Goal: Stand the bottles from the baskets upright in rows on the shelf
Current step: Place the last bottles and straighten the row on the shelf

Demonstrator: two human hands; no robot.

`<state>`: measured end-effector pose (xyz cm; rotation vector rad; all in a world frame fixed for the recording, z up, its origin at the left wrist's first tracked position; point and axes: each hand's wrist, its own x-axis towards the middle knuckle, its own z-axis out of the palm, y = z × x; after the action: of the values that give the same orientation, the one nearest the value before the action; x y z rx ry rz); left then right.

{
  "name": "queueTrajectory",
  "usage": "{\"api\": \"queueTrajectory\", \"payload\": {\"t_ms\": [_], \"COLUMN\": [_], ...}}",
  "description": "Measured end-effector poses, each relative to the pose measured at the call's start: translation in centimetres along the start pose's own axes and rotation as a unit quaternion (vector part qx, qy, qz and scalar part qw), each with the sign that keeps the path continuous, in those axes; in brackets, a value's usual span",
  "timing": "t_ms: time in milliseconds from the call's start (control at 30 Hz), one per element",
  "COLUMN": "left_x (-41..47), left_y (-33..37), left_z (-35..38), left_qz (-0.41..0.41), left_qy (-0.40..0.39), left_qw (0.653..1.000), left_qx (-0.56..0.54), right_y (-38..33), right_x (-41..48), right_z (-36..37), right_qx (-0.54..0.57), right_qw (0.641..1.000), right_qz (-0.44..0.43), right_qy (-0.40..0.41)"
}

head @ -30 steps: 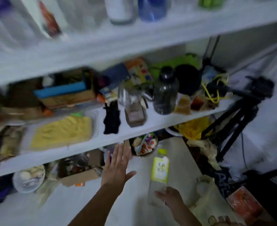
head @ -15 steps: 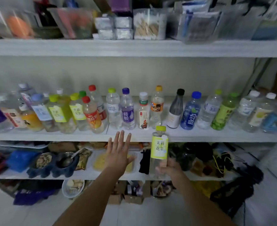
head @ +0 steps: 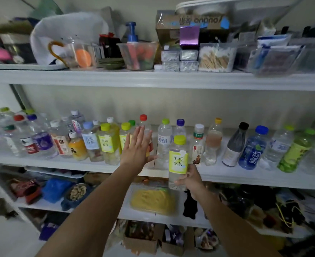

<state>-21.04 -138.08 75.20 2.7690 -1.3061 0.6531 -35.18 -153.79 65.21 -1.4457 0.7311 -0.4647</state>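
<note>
Right hand [head: 191, 179] grips the yellow-capped bottle [head: 178, 162] upright before the shelf [head: 227, 176]; left hand [head: 137, 149] flat, fingers spread, against shelved bottles.

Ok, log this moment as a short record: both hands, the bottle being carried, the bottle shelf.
yellow-label bottle: upright, yellow-green cap on, in front of the shelf edge, not yet set down
right hand: grips the yellow-label bottle near its base
left hand: flat, fingers straight, in front of the red-capped bottle; contact unclear
shelf: many bottles standing upright in rows
</note>
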Motion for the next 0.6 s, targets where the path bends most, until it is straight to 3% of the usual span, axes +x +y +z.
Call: {"api": "queueTrajectory", "payload": {"t_ms": [300, 600], "left_x": [1.0, 5.1], "left_y": [-0.6, -1.9], "left_z": [3.4, 3.5], "left_qz": [-0.006, 0.005], "left_qy": [-0.003, -0.005], "left_qw": [1.000, 0.999], "left_qx": [-0.019, 0.043], "right_y": [-0.1, -0.5], "right_x": [3.9, 7.8], "right_z": [2.8, 5.0], "right_qx": [-0.044, 0.006], "right_qw": [0.999, 1.000], "right_qz": [-0.015, -0.013], "right_qy": [-0.005, 0.001]}}
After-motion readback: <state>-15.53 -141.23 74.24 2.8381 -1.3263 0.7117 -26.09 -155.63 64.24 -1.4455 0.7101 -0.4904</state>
